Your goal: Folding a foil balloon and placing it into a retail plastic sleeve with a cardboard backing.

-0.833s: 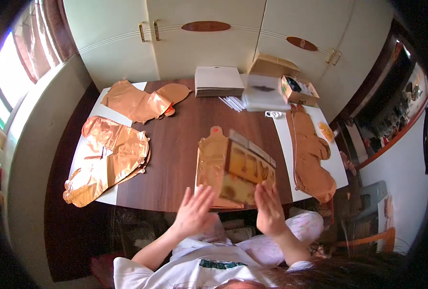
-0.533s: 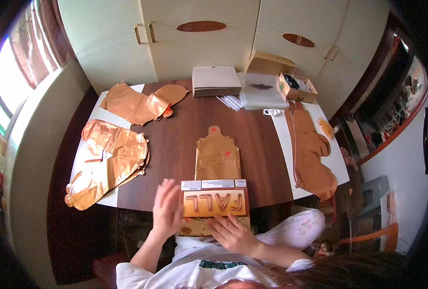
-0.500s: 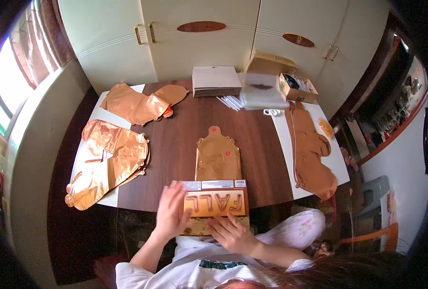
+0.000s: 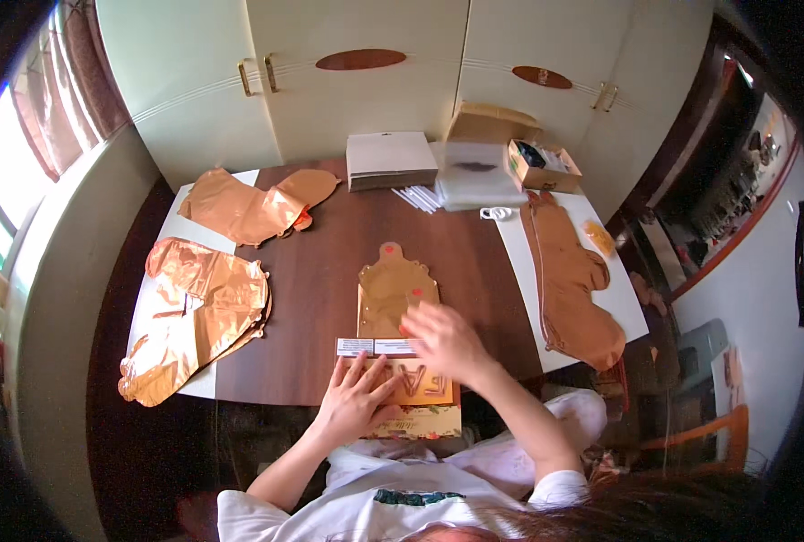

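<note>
At the left edge of the brown table (image 4: 320, 298), crumpled copper foil balloons (image 4: 198, 312) lie on white paper, with another foil balloon (image 4: 253, 206) behind them near the cupboard doors. Nearer the middle, the left hand (image 4: 352, 402) lies flat, fingers spread, pressing on a flat orange packet (image 4: 415, 397) that sits at the table's near edge, half over the person's lap. Just beyond the packet, and touching its top, lies a flat gold foil balloon (image 4: 394, 291). The right hand (image 4: 442, 339) hovers open over the packet's upper edge, fingers loosely together and blurred, pinching nothing that can be made out. It looks best to keep the left palm firm so the packet cannot slide while the right works its top edge. Farther right, a long copper foil balloon (image 4: 569, 280) lies on white paper.
</note>
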Demonstrator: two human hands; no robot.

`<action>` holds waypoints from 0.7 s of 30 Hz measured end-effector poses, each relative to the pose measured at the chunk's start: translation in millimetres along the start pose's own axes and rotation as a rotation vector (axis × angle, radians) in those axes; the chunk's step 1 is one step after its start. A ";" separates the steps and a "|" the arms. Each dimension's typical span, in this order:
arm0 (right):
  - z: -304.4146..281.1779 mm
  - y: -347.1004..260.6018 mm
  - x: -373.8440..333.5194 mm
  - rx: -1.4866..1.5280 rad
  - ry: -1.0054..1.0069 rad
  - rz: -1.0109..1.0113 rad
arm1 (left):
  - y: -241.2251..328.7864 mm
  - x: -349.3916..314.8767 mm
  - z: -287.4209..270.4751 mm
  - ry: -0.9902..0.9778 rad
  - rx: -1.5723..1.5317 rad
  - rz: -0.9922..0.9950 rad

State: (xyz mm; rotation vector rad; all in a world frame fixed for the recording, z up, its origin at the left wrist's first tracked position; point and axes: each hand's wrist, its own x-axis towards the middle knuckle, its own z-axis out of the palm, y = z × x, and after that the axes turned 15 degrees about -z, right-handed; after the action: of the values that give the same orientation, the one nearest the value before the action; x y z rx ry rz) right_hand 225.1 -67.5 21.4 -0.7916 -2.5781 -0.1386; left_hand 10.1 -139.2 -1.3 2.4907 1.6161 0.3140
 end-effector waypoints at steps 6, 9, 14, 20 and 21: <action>33.4 71.1 0.3 0.077 -0.147 0.232 | 0.4 2.6 2.6 0.012 0.009 -0.001; 45.7 73.6 -4.9 0.093 -0.100 0.200 | 1.6 4.5 -1.0 0.010 0.012 -0.014; 49.9 74.8 -7.3 0.094 -0.056 0.183 | -0.5 19.3 -1.7 -0.018 0.007 0.002; 45.7 75.8 -4.1 0.171 -0.117 0.237 | -1.4 32.1 1.4 0.012 0.040 -0.021; 45.5 76.2 -4.3 0.182 -0.118 0.245 | -1.0 33.1 2.8 0.012 0.040 -0.019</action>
State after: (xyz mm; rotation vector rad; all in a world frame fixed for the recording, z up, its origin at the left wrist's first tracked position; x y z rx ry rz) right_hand 253.3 3.6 -23.8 -1.0630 -2.5300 0.2198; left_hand 23.1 -108.7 -1.3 2.5052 1.6661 0.2979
